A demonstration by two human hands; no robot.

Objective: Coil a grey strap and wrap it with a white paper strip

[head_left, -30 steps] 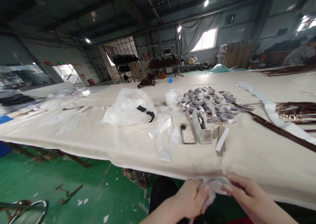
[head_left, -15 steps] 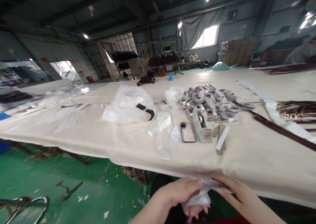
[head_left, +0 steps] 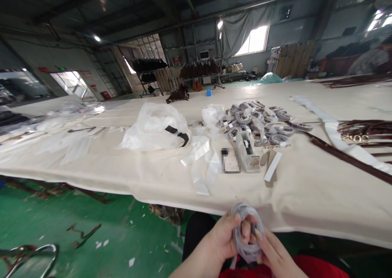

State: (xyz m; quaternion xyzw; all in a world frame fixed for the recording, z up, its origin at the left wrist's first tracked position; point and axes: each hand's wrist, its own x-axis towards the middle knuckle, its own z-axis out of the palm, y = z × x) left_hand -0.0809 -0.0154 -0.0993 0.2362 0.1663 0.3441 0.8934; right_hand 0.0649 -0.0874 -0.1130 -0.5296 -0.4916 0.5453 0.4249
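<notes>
A coiled strap wrapped in cloudy grey plastic [head_left: 242,208] stands up as a ring in front of me, over the table's near edge. My left hand [head_left: 225,234] is closed round its left side, thumb on the face, with some fingers showing through the middle. On the lower right side, my right hand [head_left: 272,248] grips the same coil with its fingers pressed to it. Straight ahead on the table lies a pile of similar wrapped strap coils [head_left: 259,120] with metal clasps. A clear tape dispenser [head_left: 248,154] stands before the pile, beside a blurred-out flat rectangular object [head_left: 232,162].
White plastic strips [head_left: 200,180] and a large clear bag [head_left: 153,124] lie left of the dispenser. Right of it are a white strip [head_left: 273,167], a long brown strap [head_left: 343,153] and a bundle of brown straps [head_left: 361,127]. The cream-covered table [head_left: 147,175] has its edge just before me.
The bunched plastic-wrapped piece between my hands has turned upright and now shows as a round coil. My right hand has moved left and down, in against it.
</notes>
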